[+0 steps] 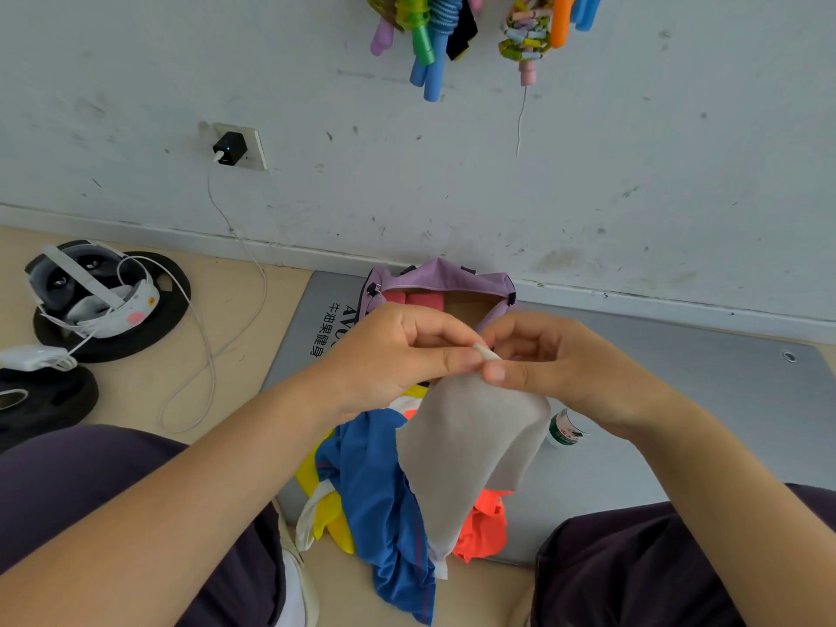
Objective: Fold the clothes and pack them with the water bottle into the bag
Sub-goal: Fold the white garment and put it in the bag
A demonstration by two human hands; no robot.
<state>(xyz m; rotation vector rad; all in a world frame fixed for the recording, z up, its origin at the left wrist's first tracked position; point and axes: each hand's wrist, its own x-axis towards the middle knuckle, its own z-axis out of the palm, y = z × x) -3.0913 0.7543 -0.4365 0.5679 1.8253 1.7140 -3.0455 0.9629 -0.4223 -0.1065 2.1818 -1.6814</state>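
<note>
A grey cloth (466, 450) hangs in front of me, lifted by its top edge. My left hand (398, 355) and my right hand (556, 359) pinch that edge side by side between thumb and fingers. Under it lies a heap of clothes: a blue garment (380, 491), a yellow one (325, 513) and an orange one (484, 527). The purple bag (439, 278) stands open against the wall beyond my hands, with red rolled items (423, 300) inside. The water bottle (565, 429) lies on the grey mat (701, 355), partly hidden behind my right wrist.
A headset (86, 287) rests on black weight plates (113, 328) at the left, with a white cable (235, 282) running to a charger (228, 149) in the wall socket. Coloured jump ropes (429, 33) hang on the wall. My knees flank the clothes heap.
</note>
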